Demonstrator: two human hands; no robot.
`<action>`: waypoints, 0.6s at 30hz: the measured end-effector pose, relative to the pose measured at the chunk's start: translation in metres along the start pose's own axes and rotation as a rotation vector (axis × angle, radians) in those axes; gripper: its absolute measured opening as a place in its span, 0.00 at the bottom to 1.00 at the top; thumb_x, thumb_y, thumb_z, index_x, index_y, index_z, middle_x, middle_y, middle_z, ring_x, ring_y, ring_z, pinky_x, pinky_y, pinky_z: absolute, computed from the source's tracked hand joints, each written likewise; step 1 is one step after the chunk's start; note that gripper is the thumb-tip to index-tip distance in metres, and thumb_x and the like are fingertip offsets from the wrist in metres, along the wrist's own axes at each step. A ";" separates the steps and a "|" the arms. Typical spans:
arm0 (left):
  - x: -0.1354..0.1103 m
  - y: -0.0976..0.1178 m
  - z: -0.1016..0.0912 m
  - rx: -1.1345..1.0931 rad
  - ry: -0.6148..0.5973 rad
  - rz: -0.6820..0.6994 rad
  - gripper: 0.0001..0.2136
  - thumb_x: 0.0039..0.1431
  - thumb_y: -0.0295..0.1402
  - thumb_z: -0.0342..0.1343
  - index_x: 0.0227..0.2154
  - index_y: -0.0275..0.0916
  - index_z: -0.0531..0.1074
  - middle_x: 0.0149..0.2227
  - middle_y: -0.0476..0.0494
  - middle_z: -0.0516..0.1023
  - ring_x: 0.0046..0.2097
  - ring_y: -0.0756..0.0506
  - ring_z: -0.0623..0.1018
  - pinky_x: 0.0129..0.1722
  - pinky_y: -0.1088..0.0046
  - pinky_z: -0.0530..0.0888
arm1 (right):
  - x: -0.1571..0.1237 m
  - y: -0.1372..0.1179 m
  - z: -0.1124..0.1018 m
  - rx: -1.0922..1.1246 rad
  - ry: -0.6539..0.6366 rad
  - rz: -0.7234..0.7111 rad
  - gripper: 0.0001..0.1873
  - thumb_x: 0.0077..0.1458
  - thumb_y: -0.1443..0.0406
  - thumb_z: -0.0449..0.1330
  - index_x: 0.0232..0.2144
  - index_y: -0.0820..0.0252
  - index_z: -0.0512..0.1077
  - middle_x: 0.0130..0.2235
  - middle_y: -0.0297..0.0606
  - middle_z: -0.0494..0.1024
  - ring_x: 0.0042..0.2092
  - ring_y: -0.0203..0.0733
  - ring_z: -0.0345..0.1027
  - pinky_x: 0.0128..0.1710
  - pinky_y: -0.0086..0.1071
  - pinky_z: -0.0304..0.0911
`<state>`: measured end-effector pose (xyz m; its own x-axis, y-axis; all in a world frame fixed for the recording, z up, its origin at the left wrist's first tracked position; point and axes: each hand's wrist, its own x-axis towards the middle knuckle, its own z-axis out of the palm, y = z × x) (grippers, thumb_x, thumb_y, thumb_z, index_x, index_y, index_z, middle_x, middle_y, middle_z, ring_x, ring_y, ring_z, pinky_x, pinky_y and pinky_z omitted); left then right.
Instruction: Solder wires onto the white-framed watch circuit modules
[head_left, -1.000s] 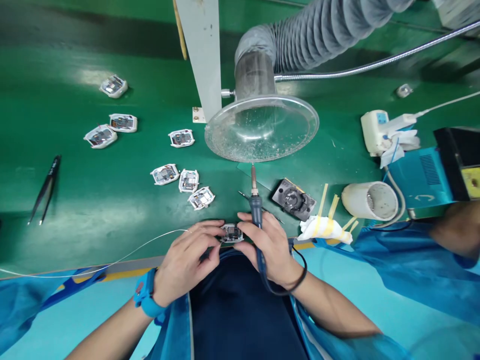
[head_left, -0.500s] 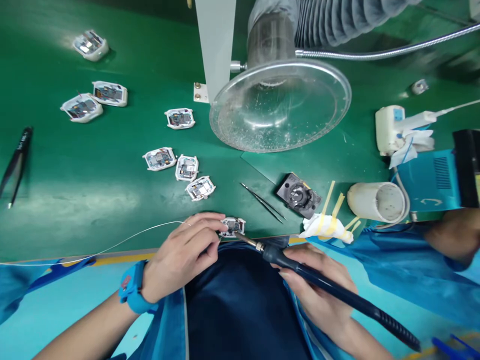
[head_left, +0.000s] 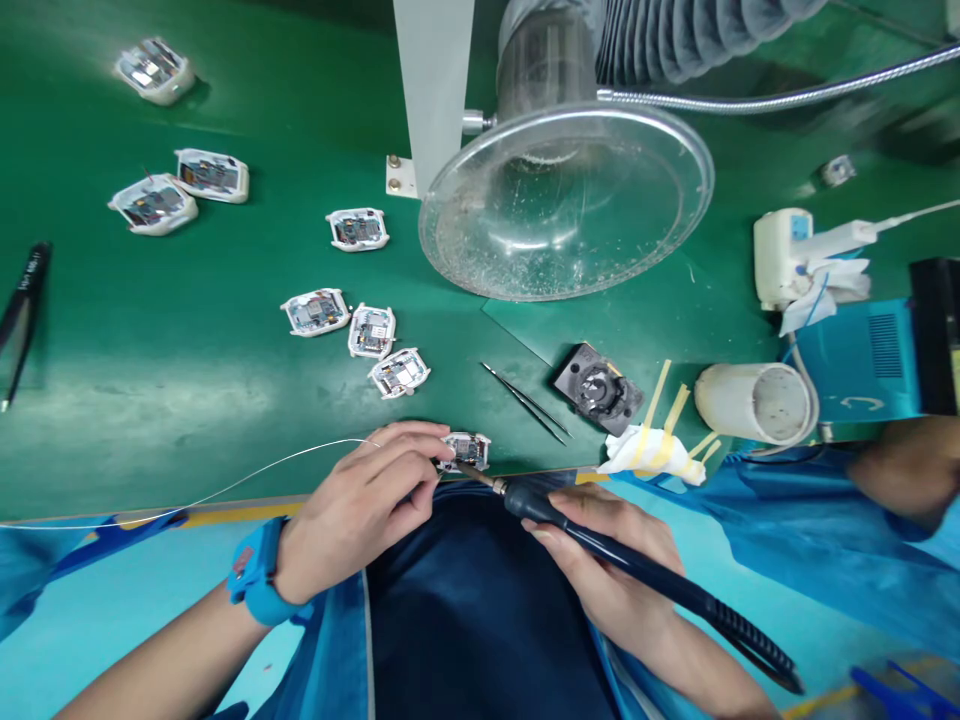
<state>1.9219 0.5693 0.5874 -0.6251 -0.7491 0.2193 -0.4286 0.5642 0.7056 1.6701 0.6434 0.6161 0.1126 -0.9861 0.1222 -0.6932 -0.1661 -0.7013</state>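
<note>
My left hand pinches a small white-framed circuit module at the near edge of the green table. A thin solder wire runs from its fingers off to the left. My right hand grips a dark blue soldering iron like a pen. The iron's metal tip touches the module from the right.
Several similar modules lie scattered on the table's left half. Tweezers, a black fixture, a wad with tape strips and a white cup lie to the right. A clear fume hood hangs above. Another person's arm rests at far right.
My right hand swung the soldering iron from upright above the module to low on the right, then brought its tip onto the module. My left hand kept its hold.
</note>
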 end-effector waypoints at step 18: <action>0.002 -0.001 0.004 0.039 0.014 0.038 0.08 0.65 0.20 0.56 0.34 0.40 0.72 0.43 0.45 0.84 0.54 0.43 0.82 0.55 0.65 0.80 | 0.002 -0.003 -0.002 0.012 -0.016 -0.010 0.18 0.71 0.56 0.56 0.33 0.53 0.82 0.31 0.33 0.87 0.31 0.39 0.84 0.36 0.27 0.80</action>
<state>1.9182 0.5685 0.5846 -0.6325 -0.7315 0.2547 -0.4298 0.6050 0.6703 1.6707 0.6423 0.6201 0.1307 -0.9843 0.1183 -0.6833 -0.1759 -0.7086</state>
